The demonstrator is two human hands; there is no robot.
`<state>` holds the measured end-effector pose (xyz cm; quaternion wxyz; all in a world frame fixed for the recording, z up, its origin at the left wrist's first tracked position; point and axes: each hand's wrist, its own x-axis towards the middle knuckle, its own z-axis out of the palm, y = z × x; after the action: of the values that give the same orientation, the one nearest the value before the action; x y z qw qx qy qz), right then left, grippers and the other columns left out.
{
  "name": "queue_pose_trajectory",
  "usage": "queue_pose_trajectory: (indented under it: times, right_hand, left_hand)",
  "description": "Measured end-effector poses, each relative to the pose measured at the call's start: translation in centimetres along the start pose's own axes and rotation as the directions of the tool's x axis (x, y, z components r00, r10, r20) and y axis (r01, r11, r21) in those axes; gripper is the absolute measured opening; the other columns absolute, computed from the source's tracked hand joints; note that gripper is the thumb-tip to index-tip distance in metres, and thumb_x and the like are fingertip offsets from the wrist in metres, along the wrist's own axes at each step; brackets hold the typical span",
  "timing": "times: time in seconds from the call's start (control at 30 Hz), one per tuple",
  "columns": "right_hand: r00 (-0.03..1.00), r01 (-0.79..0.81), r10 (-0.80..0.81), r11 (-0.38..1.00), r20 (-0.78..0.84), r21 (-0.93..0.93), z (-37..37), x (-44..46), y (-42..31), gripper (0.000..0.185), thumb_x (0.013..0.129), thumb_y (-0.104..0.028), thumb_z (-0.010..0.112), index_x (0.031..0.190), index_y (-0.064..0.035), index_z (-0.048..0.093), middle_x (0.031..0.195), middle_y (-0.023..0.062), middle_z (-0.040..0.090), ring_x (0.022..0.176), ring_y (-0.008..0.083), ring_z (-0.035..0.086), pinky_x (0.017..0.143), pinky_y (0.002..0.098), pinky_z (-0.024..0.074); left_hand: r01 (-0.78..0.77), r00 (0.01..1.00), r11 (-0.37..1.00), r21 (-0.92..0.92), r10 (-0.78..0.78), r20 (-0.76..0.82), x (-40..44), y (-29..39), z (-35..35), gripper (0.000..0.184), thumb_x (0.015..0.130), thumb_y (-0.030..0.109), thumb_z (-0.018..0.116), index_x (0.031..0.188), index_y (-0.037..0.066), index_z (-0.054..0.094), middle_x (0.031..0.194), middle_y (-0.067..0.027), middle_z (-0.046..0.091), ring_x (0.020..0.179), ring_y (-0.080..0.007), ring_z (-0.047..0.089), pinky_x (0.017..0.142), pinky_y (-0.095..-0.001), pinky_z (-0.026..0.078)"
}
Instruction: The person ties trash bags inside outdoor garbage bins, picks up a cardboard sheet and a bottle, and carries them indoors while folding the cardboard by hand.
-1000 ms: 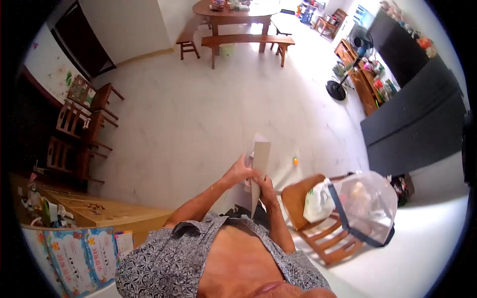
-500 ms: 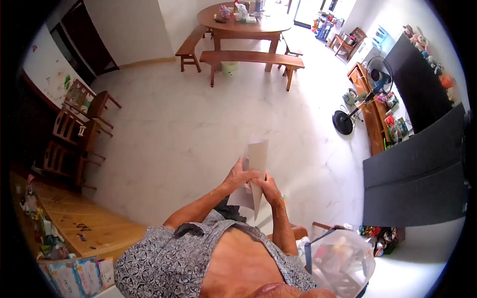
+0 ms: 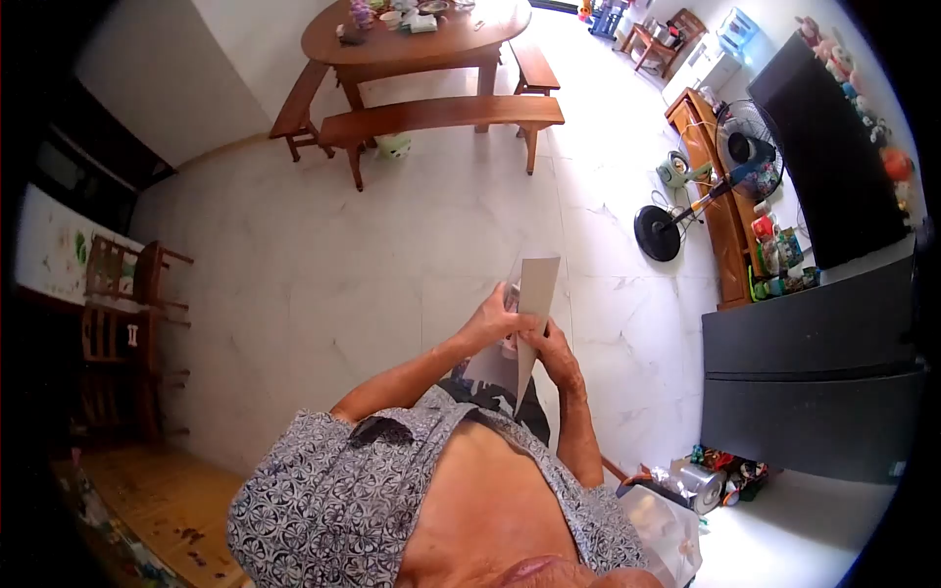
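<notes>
In the head view, both hands meet in front of my belly around pale paper sheets [image 3: 539,289], which look stiff like thin card. My left hand [image 3: 493,321] is closed on their left side, thumb across the front. My right hand [image 3: 556,355] grips the right edge from below, its thumb close to the left one. One sheet stands nearly upright with a plain face to the right. Another greyish part [image 3: 493,368] spreads lower left behind it; whether it is separate or a fold I cannot tell. Something pinkish between the sheets is too small to name.
Ahead stands a wooden table [image 3: 417,44] with a bench [image 3: 441,122]. A standing fan [image 3: 657,233] is right, near a TV cabinet [image 3: 733,250] and a dark grey fridge [image 3: 814,353]. Wooden chairs [image 3: 123,269] line the left. A plastic bag [image 3: 667,534] sits by my right elbow.
My view has turned and moved forward, so the table and fan look nearer. Both hands still hold the sheets, now slightly farther right in view and tilted a little differently.
</notes>
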<state>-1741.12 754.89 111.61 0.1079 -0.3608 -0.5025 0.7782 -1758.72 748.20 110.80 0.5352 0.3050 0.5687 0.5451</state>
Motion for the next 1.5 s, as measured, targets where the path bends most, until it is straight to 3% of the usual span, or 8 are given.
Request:
queue_pose_trajectory:
  times: [0.2, 0.4, 0.6, 0.73, 1.0, 1.2, 1.3, 1.5]
  right_hand:
    - [1.000, 0.006, -0.006, 1.000, -0.031, -0.014, -7.1, 12.9, -6.5, 0.061, 0.091, -0.028, 0.072, 0.140, 0.0001, 0.050, 0.121, 0.0098, 0.065, 0.108, 0.0191, 0.063, 0.095, 0.0347, 0.0519]
    - [0.998, 0.061, -0.060, 0.993, 0.012, -0.099, -16.0, 29.4, -15.0, 0.068, 0.087, -0.035, 0.074, 0.140, -0.0005, 0.050, 0.122, 0.0110, 0.065, 0.107, 0.0201, 0.063, 0.094, 0.0346, 0.0513]
    - [0.974, 0.130, -0.102, 0.983, 0.201, -0.133, -22.1, 44.6, -28.8, 0.070, 0.091, -0.044, 0.070, 0.142, -0.0014, 0.050, 0.122, 0.0117, 0.065, 0.107, 0.0196, 0.064, 0.092, 0.0334, 0.0514]
    - [0.986, 0.069, -0.044, 0.986, 0.159, -0.154, -26.2, 51.0, -33.6, 0.065, 0.101, -0.051, 0.058, 0.138, 0.0019, 0.055, 0.116, 0.0097, 0.066, 0.104, 0.0185, 0.062, 0.093, 0.0323, 0.0492]
    - [0.998, 0.028, -0.037, 0.986, -0.053, -0.167, -37.7, 66.0, -37.6, 0.077, 0.102, -0.068, 0.045, 0.119, 0.0037, 0.069, 0.098, 0.0089, 0.070, 0.089, 0.0156, 0.063, 0.079, 0.0274, 0.0501]
    - [0.967, 0.162, -0.194, 0.969, -0.166, -0.188, -49.2, 77.9, -46.8, 0.068, 0.105, -0.059, 0.046, 0.108, 0.0053, 0.068, 0.088, 0.0027, 0.065, 0.082, 0.0113, 0.055, 0.072, 0.0306, 0.0476]
    - [0.936, 0.200, -0.243, 0.962, -0.254, -0.183, -55.3, 81.9, -51.6, 0.067, 0.105, -0.058, 0.046, 0.104, 0.0056, 0.068, 0.088, 0.0028, 0.066, 0.082, 0.0115, 0.056, 0.070, 0.0302, 0.0473]
    - [0.920, 0.238, -0.284, 0.952, -0.270, -0.191, -63.7, 91.3, -61.1, 0.066, 0.105, -0.057, 0.047, 0.101, 0.0051, 0.070, 0.083, 0.0029, 0.066, 0.079, 0.0119, 0.057, 0.072, 0.0291, 0.0476]
  left_hand:
    - [0.120, 0.993, 0.993, -0.008, -0.120, -0.011, 15.9, 3.0, -0.8, 0.069, 0.077, 0.030, 0.081, 0.127, -0.004, 0.046, 0.109, -0.0126, 0.064, 0.092, -0.0210, 0.066, 0.075, -0.0330, 0.058]
    - [0.055, 0.988, 0.998, -0.004, -0.055, -0.147, 34.5, 6.0, -2.3, 0.067, 0.079, 0.030, 0.079, 0.127, -0.006, 0.048, 0.110, -0.0133, 0.064, 0.095, -0.0204, 0.066, 0.081, -0.0329, 0.057]
    - [-0.086, 0.957, 0.990, -0.111, 0.052, -0.284, 49.1, 18.0, -4.3, 0.066, 0.083, 0.029, 0.077, 0.133, -0.003, 0.047, 0.114, -0.0141, 0.063, 0.101, -0.0221, 0.065, 0.076, -0.0337, 0.061]
    - [-0.185, 0.905, 0.968, -0.168, 0.101, -0.413, 57.3, 22.5, -4.1, 0.070, 0.081, 0.032, 0.080, 0.136, 0.001, 0.049, 0.120, -0.0114, 0.062, 0.109, -0.0225, 0.062, 0.091, -0.0360, 0.055]
    - [-0.145, 0.890, 0.981, -0.129, 0.072, -0.449, 78.1, 24.7, -2.9, 0.071, 0.083, 0.031, 0.078, 0.137, -0.002, 0.047, 0.118, -0.0112, 0.062, 0.105, -0.0209, 0.063, 0.088, -0.0347, 0.056]
    - [-0.249, 0.879, 0.968, -0.027, 0.214, -0.426, 98.4, 28.6, 0.5, 0.071, 0.083, 0.031, 0.079, 0.136, -0.003, 0.047, 0.118, -0.0126, 0.062, 0.105, -0.0218, 0.064, 0.081, -0.0339, 0.057]
    - [-0.152, 0.944, 0.970, -0.188, 0.086, -0.318, 106.2, 33.4, 3.4, 0.076, 0.079, 0.041, 0.082, 0.131, -0.003, 0.049, 0.114, -0.0157, 0.063, 0.103, -0.0232, 0.065, 0.086, -0.0341, 0.057]
    - [-0.235, 0.926, 0.967, -0.099, 0.191, -0.326, 121.5, 37.8, 5.3, 0.081, 0.078, 0.048, 0.083, 0.128, -0.005, 0.047, 0.113, -0.0161, 0.062, 0.103, -0.0222, 0.065, 0.084, -0.0325, 0.058]
